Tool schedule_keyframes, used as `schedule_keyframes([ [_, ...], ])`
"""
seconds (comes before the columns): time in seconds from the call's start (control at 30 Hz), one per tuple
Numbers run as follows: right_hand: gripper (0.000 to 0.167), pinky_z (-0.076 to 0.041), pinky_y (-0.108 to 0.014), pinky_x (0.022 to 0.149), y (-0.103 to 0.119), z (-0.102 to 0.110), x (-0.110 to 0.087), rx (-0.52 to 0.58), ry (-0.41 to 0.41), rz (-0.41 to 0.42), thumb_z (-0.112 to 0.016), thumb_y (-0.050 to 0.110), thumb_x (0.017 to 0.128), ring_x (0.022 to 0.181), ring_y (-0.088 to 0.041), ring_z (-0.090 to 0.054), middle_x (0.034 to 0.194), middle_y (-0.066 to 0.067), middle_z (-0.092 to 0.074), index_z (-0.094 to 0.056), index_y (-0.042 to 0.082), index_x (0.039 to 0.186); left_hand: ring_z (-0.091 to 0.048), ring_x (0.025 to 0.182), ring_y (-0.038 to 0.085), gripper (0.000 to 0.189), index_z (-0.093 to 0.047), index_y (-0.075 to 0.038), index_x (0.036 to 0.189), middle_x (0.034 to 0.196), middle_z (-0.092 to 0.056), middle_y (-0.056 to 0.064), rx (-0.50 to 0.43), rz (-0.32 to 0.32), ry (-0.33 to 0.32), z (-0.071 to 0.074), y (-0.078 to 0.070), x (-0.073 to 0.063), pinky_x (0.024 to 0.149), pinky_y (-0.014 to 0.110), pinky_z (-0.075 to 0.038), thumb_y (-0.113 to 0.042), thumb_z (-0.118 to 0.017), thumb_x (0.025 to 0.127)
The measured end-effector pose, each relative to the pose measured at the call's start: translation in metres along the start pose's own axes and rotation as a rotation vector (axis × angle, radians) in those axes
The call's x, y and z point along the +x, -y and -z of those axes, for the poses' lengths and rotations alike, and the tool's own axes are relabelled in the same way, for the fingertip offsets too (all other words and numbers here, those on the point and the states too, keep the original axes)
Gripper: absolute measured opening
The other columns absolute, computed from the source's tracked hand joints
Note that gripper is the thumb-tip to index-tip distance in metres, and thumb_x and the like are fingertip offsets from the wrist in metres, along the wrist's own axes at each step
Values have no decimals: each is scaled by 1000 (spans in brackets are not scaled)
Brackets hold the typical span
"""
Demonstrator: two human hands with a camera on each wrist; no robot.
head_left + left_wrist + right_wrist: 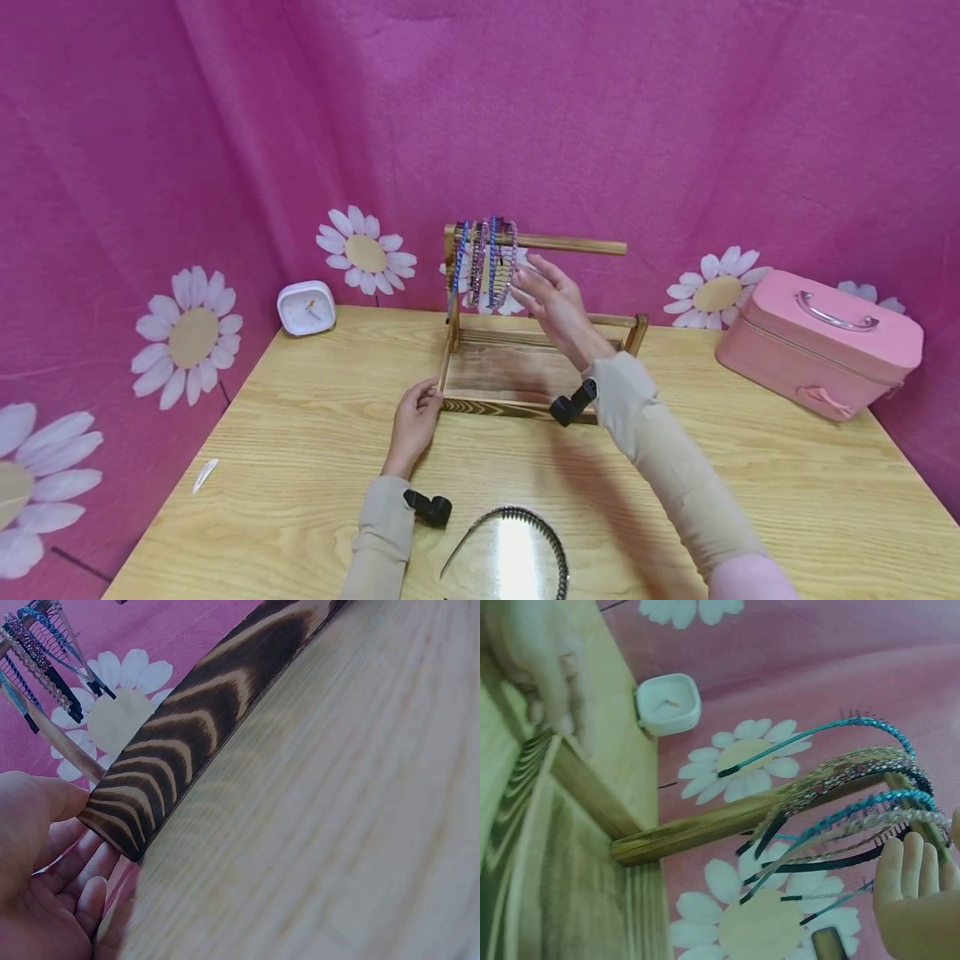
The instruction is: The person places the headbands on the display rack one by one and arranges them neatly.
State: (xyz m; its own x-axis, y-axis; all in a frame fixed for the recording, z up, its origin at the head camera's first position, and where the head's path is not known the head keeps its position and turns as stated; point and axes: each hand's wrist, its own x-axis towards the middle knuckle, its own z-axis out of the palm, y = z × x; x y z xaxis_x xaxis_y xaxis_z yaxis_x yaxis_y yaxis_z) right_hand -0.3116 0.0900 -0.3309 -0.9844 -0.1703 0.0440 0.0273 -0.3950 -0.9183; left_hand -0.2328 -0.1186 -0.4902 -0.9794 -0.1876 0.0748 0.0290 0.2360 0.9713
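Note:
A brown wooden rack [517, 409] stands on the table, its upper rod [585, 245] carrying several headbands at the left end. Among them are blue headbands [870, 799] and sparkly or beaded ones in pink and bronze tones. My left hand [416, 421] holds the rack's front left corner; in the left wrist view its thumb presses against the striped board [180, 742]. Beside the rightmost headband is my right hand [558, 308], its fingers nearly straight. Whether those fingertips touch the band is unclear. A dark toothed headband [555, 540] lies on the table in front.
A white clock [307, 307] stands at the back left of the table [300, 500]. Near the left edge lies a white hair clip [205, 476]. A pink case [817, 350] with a metal handle sits at the right. Pink flowered cloth [600, 108] hangs behind.

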Motion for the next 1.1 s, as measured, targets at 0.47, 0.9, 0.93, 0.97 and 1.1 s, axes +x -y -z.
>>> schedule_keyframes([
  [0.47,57,-47,-29,103,-12,39,-50,-130,118,-70,-48,-4,97,102,-5,-63,111,9,-63,-24,-5,149,-58,105,29,34,-58,3,129,116,-58,21,6,-2,2,-2,0,1,92,35,-48,-8,-54,98],
  [0.9,49,-53,-22,88,-49,77,-122,-522,409,-171,-58,-3,90,95,-4,-64,105,7,-67,-41,-19,133,-57,105,27,34,-59,3,129,116,-59,20,5,9,2,-4,0,-1,92,33,-47,-9,-55,98],
  [0.93,47,-53,-22,87,-52,78,-129,-557,431,-174,-57,-4,89,94,-5,-63,104,2,-67,-42,-20,130,-57,105,27,34,-59,3,129,116,-59,20,6,11,2,-3,0,-1,92,34,-47,-9,-54,98],
  [0.97,44,-53,-22,86,-56,78,-135,-587,457,-176,-57,-5,88,92,-4,-63,103,-4,-68,-45,-21,127,-57,105,27,34,-59,3,129,116,-59,20,6,12,1,-3,0,-1,92,34,-47,-8,-54,98],
  [1.1,36,-52,-19,82,-66,77,-156,-642,534,-187,-58,-8,84,89,-3,-62,102,-24,-65,-52,-20,118,-57,105,26,34,-59,3,129,116,-59,20,19,9,-4,-1,0,-1,92,34,-47,-9,-53,98],
])
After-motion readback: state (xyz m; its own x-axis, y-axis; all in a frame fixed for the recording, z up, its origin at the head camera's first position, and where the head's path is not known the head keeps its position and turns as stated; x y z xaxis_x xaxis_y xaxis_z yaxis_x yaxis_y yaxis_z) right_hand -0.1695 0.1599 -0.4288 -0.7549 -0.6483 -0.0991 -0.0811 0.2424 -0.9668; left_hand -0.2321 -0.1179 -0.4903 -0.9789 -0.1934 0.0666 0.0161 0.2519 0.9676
